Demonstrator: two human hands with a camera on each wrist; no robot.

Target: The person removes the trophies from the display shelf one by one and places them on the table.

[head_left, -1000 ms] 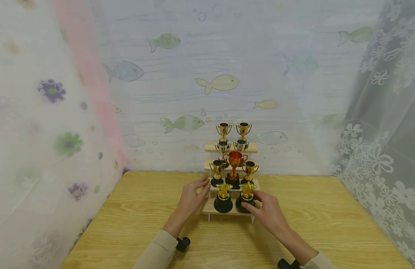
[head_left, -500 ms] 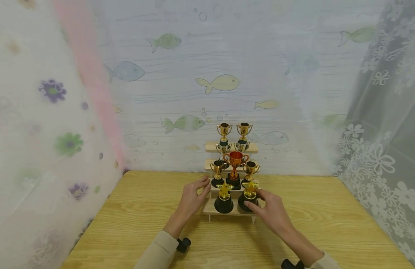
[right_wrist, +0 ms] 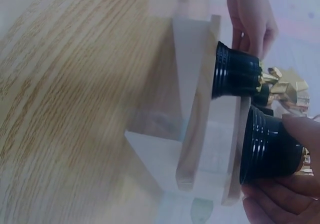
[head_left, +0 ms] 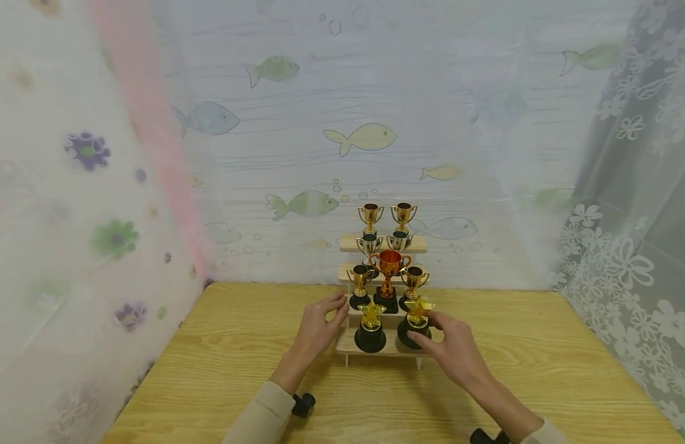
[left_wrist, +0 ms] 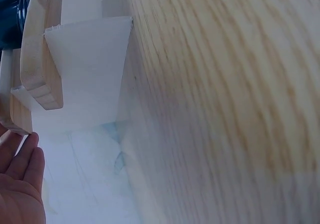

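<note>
Over the right end of the bottom board (head_left: pixel 391 345), we see the right hand (head_left: pixel 452 348) grasping a star trophy (head_left: pixel 415 319) by its black base (right_wrist: pixel 272 149), the thumb in front and the fingers round the other side. From the right wrist we see that this base is held clear of the board and tips a little. The left hand (head_left: pixel 314 327) grasps nothing that we can make out; its fingers reach out straight and their tips touch the left end of the second board (left_wrist: pixel 20 118).

Just beside the held trophy, a second star trophy (head_left: pixel 370 333) stands upright on the bottom board. One step up, we find a red cup (head_left: pixel 388 264) between a left gold cup (head_left: pixel 360 279) and a right gold cup (head_left: pixel 413 279). Behind them we count two silver cups (head_left: pixel 369 244), and on the top board (head_left: pixel 349 243) two more gold cups (head_left: pixel 370 214).

The whole stepped stand rests on a wooden table (head_left: pixel 242 345). Nearer to us come the pale sleeves (head_left: pixel 259 416) and a small black device (head_left: pixel 304 405) at the left wrist. Farther out we see a fish-patterned cloth (head_left: pixel 253 148) behind, a flowered cloth (head_left: pixel 37 203) at left and a lace curtain (head_left: pixel 631 265) at right.
</note>
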